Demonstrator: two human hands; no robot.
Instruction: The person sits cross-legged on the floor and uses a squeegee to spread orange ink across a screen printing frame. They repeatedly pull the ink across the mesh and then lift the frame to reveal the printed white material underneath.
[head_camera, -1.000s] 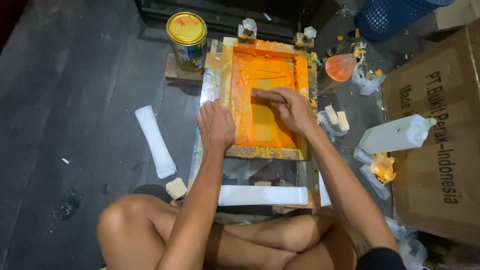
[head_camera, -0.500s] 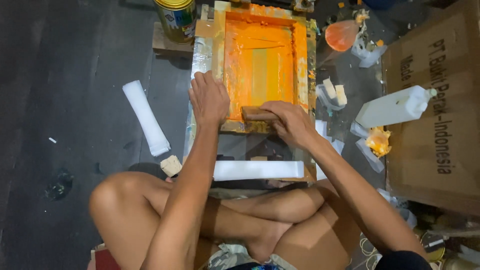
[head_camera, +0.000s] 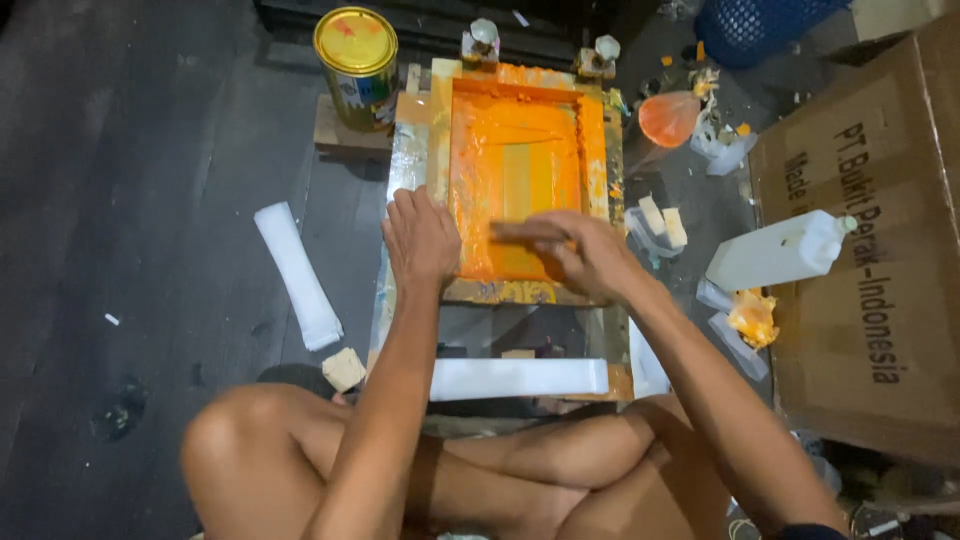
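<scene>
Person seated cross-legged on dark floor, working over a screen-printing frame flooded with orange ink. Frame lies flat straight ahead of the knees, hinged by two clamps at its far edge.

Left hand: palm down, fingers spread flat, pressing the frame's near-left corner; nothing pinched in its grip.

Right hand: grip pressed together around a squeegee, which sits crosswise on the mesh near the frame's lower edge. Hand and tool are motion-blurred.

Around: gold-lidded paint can on a wood block, just left of the frame's far corner. White plastic strip on the floor to the left; another white strip lies across the base below the frame, near the shins. Right side: white plastic bottle on its side against a cardboard box; orange-stained plastic bag near the frame's far-right corner; blue basket beyond.
</scene>
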